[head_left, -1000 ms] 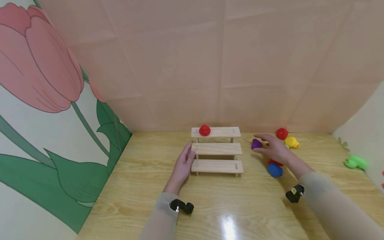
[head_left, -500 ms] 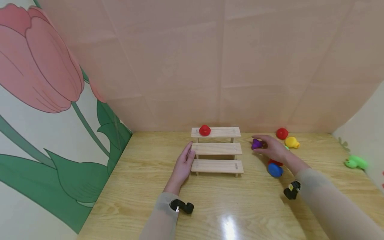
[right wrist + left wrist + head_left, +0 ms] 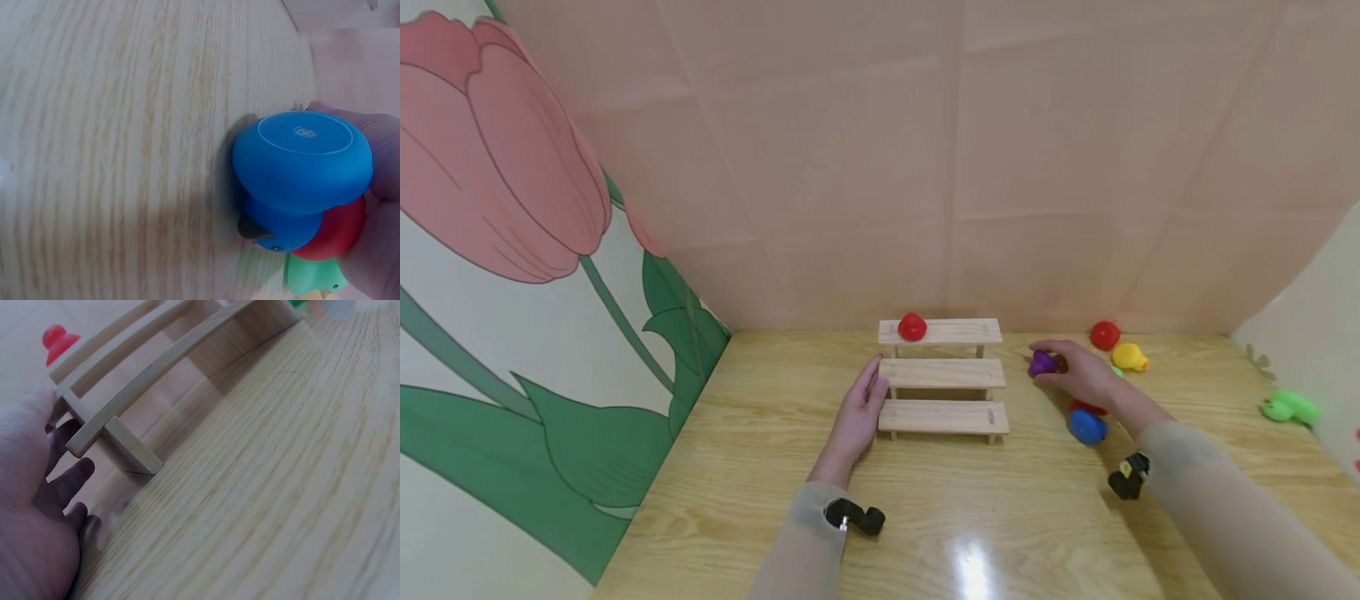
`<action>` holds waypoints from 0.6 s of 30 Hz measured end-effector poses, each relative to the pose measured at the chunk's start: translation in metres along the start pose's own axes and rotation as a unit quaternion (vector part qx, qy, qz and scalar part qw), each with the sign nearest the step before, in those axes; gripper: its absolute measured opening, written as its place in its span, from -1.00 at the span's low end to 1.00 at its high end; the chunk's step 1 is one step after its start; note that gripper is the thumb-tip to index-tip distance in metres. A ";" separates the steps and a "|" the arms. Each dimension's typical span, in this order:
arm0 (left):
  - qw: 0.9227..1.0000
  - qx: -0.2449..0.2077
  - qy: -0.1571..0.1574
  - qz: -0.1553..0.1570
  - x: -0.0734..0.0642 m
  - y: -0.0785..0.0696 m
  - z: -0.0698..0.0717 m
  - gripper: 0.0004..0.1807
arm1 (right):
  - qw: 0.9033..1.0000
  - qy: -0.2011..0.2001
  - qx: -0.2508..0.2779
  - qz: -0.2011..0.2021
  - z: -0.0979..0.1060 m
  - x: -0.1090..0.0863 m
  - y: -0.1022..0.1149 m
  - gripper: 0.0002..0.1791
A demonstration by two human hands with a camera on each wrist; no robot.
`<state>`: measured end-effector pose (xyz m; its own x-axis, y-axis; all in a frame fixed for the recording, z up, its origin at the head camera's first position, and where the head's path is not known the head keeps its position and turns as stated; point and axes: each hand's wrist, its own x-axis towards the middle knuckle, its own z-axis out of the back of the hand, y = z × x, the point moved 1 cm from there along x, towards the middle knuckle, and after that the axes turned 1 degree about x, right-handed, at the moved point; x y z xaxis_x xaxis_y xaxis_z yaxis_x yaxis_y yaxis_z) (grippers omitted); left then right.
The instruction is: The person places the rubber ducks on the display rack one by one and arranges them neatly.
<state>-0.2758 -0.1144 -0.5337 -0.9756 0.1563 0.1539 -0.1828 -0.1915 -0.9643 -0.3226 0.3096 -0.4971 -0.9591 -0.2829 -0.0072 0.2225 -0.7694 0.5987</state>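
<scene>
Pale-wood tiered rack (image 3: 942, 373): red domed toy (image 3: 912, 327) shelved; other toys (image 3: 1087, 427) unshelved, rightward; right hand (image 3: 1082, 372) pinches purple toy (image 3: 1042, 363); left hand (image 3: 857, 408) touches rack, unclenched.

No text, label, brand or number readable. Blue toy (image 3: 294, 184), right side of scene: small mark (image 3: 305, 132) on flat base (too tiny to make out, even in right wrist view). Wooden stand (image 3: 942, 374): dark patch (image 3: 991, 416) at right end of near step, cannot tell whether print or grain.
</scene>
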 end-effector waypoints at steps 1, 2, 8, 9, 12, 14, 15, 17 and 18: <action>1.000 0.001 0.000 -0.001 0.000 0.000 0.000 -0.31 | 1.000 -0.001 0.001 -0.002 0.000 0.000 0.000 -0.29; 1.000 0.002 -0.001 -0.001 0.000 0.000 0.000 -0.30 | 1.000 -0.003 0.001 -0.004 0.000 -0.001 0.000 -0.30; 1.000 0.002 -0.002 -0.002 0.001 0.002 -0.001 -0.27 | 1.000 -0.016 0.000 -0.008 -0.002 0.000 -0.005 -0.30; 1.000 0.002 -0.002 -0.002 0.002 0.002 -0.001 -0.27 | 1.000 -0.018 0.000 -0.008 -0.002 0.000 -0.006 -0.30; 1.000 0.000 -0.001 -0.002 0.002 0.003 -0.001 -0.25 | 1.000 -0.024 0.006 -0.016 -0.003 0.000 -0.007 -0.30; 1.000 0.001 0.000 -0.002 0.002 0.002 -0.001 -0.25 | 0.999 -0.027 0.015 -0.021 -0.003 -0.002 -0.006 -0.29; 1.000 0.001 0.000 -0.002 0.002 0.002 -0.001 -0.25 | 0.999 -0.028 0.021 -0.024 -0.003 -0.003 -0.005 -0.27; 1.000 0.002 0.001 -0.003 0.002 0.002 -0.001 -0.26 | 0.999 -0.033 0.032 -0.027 -0.004 -0.004 -0.002 -0.26; 1.000 0.002 0.002 -0.003 0.002 0.002 -0.001 -0.26 | 0.998 -0.038 0.035 -0.027 -0.003 -0.005 0.000 -0.25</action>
<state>-0.2781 -0.1139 -0.5352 -0.9741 0.1607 0.1594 -0.1896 -0.1947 -0.9624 -0.3170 0.3091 -0.4998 -0.9804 -0.1964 0.0180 0.1600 -0.7390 0.6544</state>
